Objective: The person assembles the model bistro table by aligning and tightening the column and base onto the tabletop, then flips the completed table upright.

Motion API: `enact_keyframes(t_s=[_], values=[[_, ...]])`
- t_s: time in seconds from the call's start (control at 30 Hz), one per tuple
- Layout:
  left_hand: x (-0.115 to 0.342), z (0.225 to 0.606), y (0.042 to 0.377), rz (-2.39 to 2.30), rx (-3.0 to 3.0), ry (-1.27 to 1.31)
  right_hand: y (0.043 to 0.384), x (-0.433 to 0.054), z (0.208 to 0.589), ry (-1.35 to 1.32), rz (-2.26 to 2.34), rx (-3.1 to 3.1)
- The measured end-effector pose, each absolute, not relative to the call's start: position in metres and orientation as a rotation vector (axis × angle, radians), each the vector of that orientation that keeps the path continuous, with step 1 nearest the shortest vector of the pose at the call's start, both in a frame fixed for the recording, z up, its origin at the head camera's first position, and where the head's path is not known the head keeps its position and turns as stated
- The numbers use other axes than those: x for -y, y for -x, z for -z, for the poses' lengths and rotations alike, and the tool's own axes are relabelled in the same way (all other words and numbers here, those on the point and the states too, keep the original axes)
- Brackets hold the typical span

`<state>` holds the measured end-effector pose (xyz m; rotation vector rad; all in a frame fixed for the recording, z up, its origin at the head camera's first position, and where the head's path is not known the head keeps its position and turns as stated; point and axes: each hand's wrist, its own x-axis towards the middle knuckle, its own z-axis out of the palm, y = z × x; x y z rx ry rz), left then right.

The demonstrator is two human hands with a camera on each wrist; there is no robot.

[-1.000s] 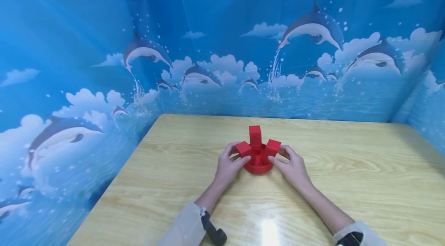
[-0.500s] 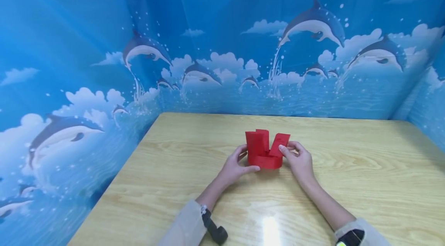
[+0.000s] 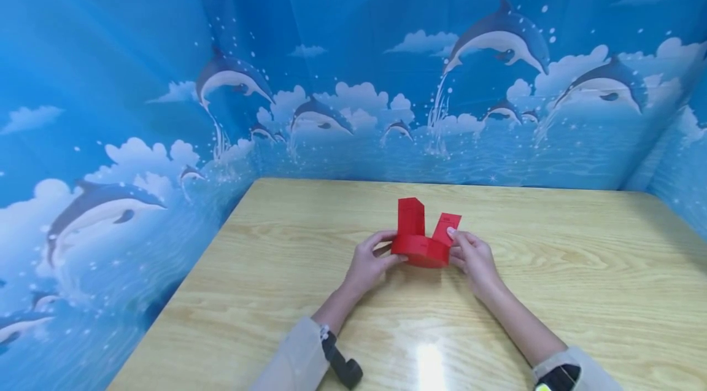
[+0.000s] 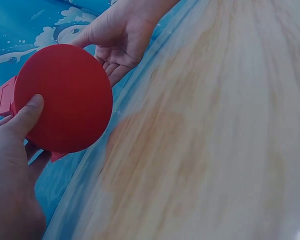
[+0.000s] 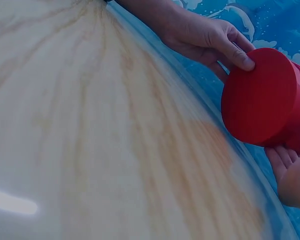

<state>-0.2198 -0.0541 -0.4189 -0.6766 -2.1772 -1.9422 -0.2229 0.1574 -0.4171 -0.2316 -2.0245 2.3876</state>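
A red object with a round, shallow base (image 3: 421, 248) is tilted back in the head view, its underside partly facing me. Several block-like uprights rise from it; a tall one (image 3: 410, 217) stands at the left. My left hand (image 3: 369, 265) grips the base's left rim. The left wrist view shows its thumb pressed on the flat underside (image 4: 70, 100). My right hand (image 3: 477, 261) pinches the slanted right upright (image 3: 446, 228). In the right wrist view the smooth disc (image 5: 260, 97) hides most of the uprights. What the object is, I cannot tell.
A light wood-grain table (image 3: 265, 293) lies under both hands. Blue dolphin-print sheeting (image 3: 353, 72) hangs behind and to the left and right. A black wrist-worn device (image 3: 339, 359) is strapped at the left cuff.
One second ago the base faced upward with a hand at each front upright. The red object has since been turned and tipped backward, and my left hand has shifted to the base rim.
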Motion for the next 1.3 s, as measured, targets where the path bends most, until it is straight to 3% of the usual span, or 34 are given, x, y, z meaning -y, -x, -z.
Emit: enact_keyframes(t_s=[0.27, 0.53, 0.73, 1.07, 1.3], values=[[0.055, 0.405, 0.211, 1.91, 2.188, 0.558, 0.224, -0.157, 0.42, 0.094, -2.233, 2.032], [0.055, 0.403, 0.211, 1.924, 2.179, 0.514, 0.217, -0.159, 0.416, -0.535, -1.608, 2.088], [0.054, 0.418, 0.223, 1.926, 2.171, 0.56, 0.202, -0.151, 0.398, -0.858, -1.321, 2.061], [0.052, 0.42, 0.228, 1.99, 2.211, 0.485, 0.194, -0.147, 0.39, -0.854, -1.326, 2.095], [0.053, 0.408, 0.231, 2.094, 2.12, 0.585, 0.199, -0.152, 0.394, -0.614, -1.645, 2.082]])
